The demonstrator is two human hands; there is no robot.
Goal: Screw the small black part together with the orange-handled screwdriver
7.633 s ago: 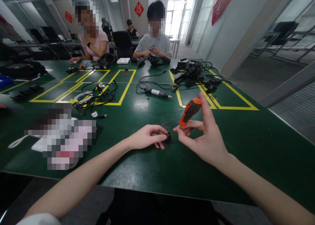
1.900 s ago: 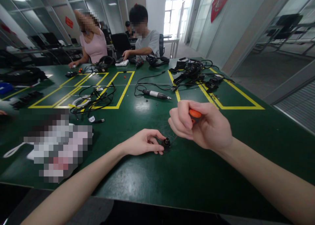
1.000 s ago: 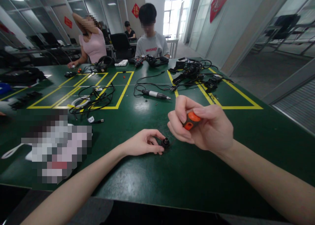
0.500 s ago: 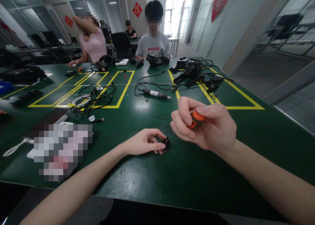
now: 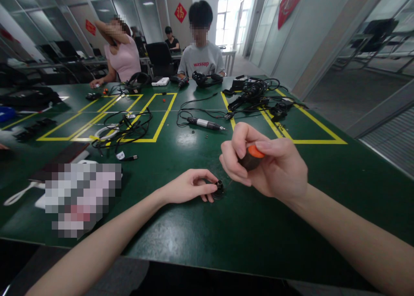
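Note:
On the green table, my left hand (image 5: 194, 186) pinches a small black round part (image 5: 219, 184) with a short hollow post standing up from it. My right hand (image 5: 268, 158) is raised to the right, with its fingers wrapped round the orange and dark handle of a screwdriver (image 5: 255, 152). A thin shaft shows faintly below my right fingers, pointing down and left at the black part. Whether its tip touches the part, I cannot tell.
A grey and black electric screwdriver (image 5: 205, 123) lies ahead with its cord. Tiny bits rest near it. Black cables (image 5: 129, 125) lie left, and a tangle of black gear (image 5: 255, 91) back right. A blurred pouch (image 5: 84, 196) is near left. Two people sit across the table (image 5: 181, 235).
My right hand has shifted slightly left and the screwdriver handle has turned, showing less orange. My left hand and the black part stay nearly in place.

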